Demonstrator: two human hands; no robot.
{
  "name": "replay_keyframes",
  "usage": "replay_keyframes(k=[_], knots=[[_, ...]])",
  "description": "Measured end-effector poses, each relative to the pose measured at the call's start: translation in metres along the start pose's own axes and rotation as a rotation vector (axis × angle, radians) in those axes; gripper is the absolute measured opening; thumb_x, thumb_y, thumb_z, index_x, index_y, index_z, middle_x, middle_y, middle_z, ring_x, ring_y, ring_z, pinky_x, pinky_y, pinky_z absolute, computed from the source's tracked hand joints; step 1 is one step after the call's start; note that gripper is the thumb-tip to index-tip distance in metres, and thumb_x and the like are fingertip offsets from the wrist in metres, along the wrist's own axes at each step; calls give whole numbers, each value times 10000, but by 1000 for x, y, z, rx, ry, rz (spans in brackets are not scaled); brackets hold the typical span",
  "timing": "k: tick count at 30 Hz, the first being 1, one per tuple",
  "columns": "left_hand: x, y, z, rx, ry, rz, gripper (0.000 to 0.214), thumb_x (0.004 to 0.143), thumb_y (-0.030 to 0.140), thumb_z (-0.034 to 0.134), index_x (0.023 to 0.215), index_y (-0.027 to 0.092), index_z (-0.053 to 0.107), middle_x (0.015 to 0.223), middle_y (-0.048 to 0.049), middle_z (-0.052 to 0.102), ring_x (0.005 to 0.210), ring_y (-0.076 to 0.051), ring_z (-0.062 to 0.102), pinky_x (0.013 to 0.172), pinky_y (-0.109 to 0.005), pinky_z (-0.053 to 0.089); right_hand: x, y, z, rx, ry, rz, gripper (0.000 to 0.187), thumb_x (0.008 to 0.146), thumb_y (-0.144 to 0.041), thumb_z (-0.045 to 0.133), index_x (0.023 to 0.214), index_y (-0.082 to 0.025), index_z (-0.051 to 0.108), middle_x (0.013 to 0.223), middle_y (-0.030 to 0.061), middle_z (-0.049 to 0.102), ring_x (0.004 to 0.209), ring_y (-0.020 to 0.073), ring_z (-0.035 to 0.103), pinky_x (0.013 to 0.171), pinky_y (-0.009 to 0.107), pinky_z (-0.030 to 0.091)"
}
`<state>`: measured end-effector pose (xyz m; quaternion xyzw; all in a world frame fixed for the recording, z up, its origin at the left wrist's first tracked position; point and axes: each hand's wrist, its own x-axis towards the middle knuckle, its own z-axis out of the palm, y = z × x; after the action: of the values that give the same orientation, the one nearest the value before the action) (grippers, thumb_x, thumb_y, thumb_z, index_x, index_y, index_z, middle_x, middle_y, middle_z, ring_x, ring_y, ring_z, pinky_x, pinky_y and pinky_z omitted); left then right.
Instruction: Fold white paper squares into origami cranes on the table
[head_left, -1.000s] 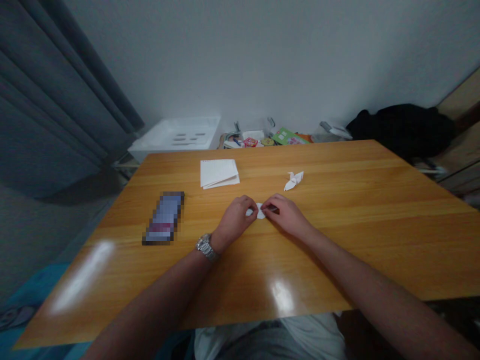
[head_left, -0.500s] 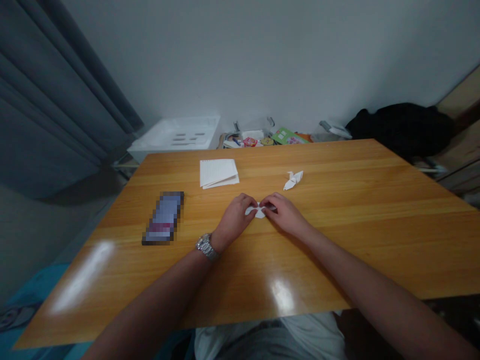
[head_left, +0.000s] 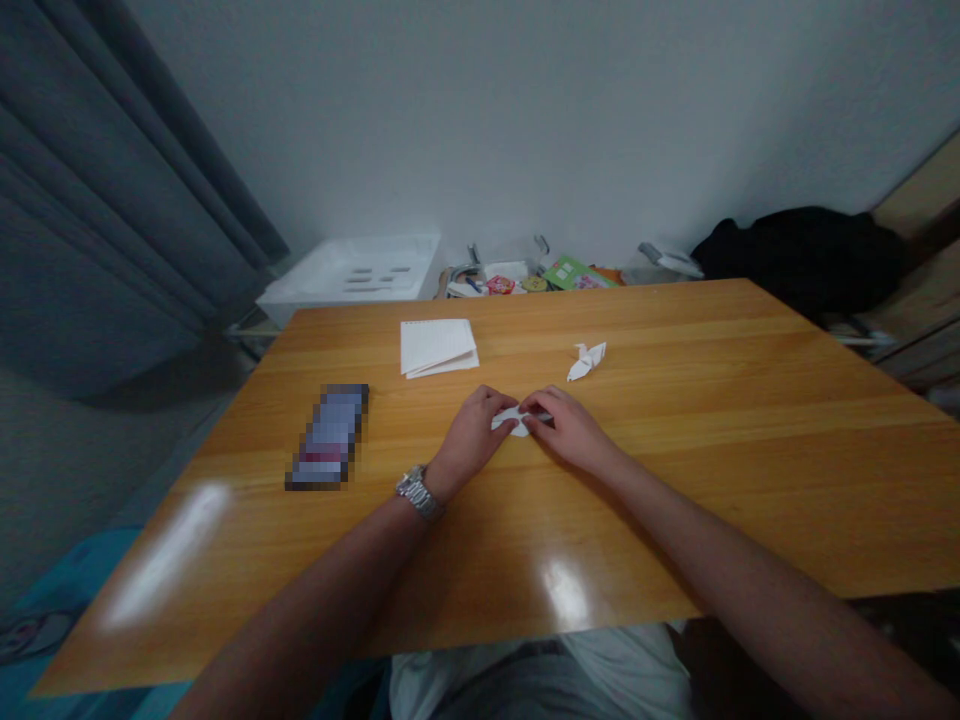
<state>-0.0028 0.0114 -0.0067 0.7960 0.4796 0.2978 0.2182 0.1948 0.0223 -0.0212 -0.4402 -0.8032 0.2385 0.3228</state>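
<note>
A small folded piece of white paper [head_left: 517,424] lies low over the wooden table [head_left: 750,440], between my two hands. My left hand [head_left: 474,428] pinches its left side with thumb and fingers; a metal watch [head_left: 418,492] is on that wrist. On the right side, my right hand [head_left: 564,425] grips the paper with curled fingers. The fingertips nearly meet and cover parts of the folds. A white paper crane [head_left: 587,361] rests on the table beyond my right hand.
Lined paper sheets [head_left: 438,347] lie at the back left of the table. A phone with a blurred screen [head_left: 328,437] is left of my hands. Behind the far edge stand a white tray [head_left: 352,265] and a green packet [head_left: 576,273]. A black cloth item [head_left: 802,255] sits at the back right.
My fingertips have shifted slightly on the folded paper, and more of its upper middle shows. The other things stay where they were.
</note>
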Motion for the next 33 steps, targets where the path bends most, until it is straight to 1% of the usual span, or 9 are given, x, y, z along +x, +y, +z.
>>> replay_keyframes(k=[4,8,11,15,17,20,23,27,33], knots=[[0,-1,1,-3,5,14,184,922,199,620,1091,180,690,1028,-70,613,997,-217,597,929,-369,508,-1,3,1,-100,39,-17,114,895,-203,654,1008,-212,664,998,76,623,988,253,575,882,383,455],[0,-2,1,-4,7,7,189,907,183,632,1087,174,687,1040,-77,611,999,-222,600,942,-381,508,-2,9,-2,-259,94,14,224,865,-346,719,1049,-226,675,1052,100,597,1022,294,542,907,436,437],[0,-2,1,-8,4,12,189,909,173,622,1088,174,683,1051,-79,612,1013,-225,600,956,-388,507,-1,15,-6,-255,63,17,256,877,-385,705,1069,-220,671,1058,99,587,1028,292,547,911,434,447],[-1,-2,1,-12,5,27,185,923,185,606,1092,178,680,1063,-79,609,1016,-222,604,964,-390,508,0,21,-11,-201,9,-12,209,902,-328,674,1078,-215,664,1044,90,591,1048,282,552,930,431,453],[-1,-3,2,-10,11,31,193,923,190,609,1102,178,678,1065,-80,605,1016,-222,603,964,-387,509,-1,22,-14,-171,-1,-28,202,902,-279,667,1094,-217,660,1052,87,593,1059,275,554,934,423,457],[-1,-7,1,11,9,49,215,925,195,610,1129,182,678,1074,-79,592,1027,-220,592,973,-380,501,-1,21,-16,-167,-9,-37,210,903,-262,664,1108,-212,664,1060,91,594,1062,273,555,935,419,456],[-1,-11,-2,106,-3,92,256,916,209,635,1167,201,687,1112,-81,582,1061,-235,563,997,-400,472,-1,20,-17,-176,-7,-37,211,900,-255,669,1106,-209,673,1056,93,598,1062,274,553,943,417,450],[-2,-17,-10,268,-43,131,320,922,267,651,1241,262,675,1163,-71,581,1049,-249,542,967,-426,457,-2,20,-15,-185,-5,-26,220,895,-243,675,1112,-205,680,1055,95,600,1053,270,556,944,415,448],[-4,-13,-13,324,-52,185,331,961,282,608,1287,241,646,1165,-77,593,1055,-235,549,944,-389,467,-3,17,-15,-185,20,-76,200,903,-224,665,1102,-222,689,1042,79,619,1024,258,563,920,402,449]])
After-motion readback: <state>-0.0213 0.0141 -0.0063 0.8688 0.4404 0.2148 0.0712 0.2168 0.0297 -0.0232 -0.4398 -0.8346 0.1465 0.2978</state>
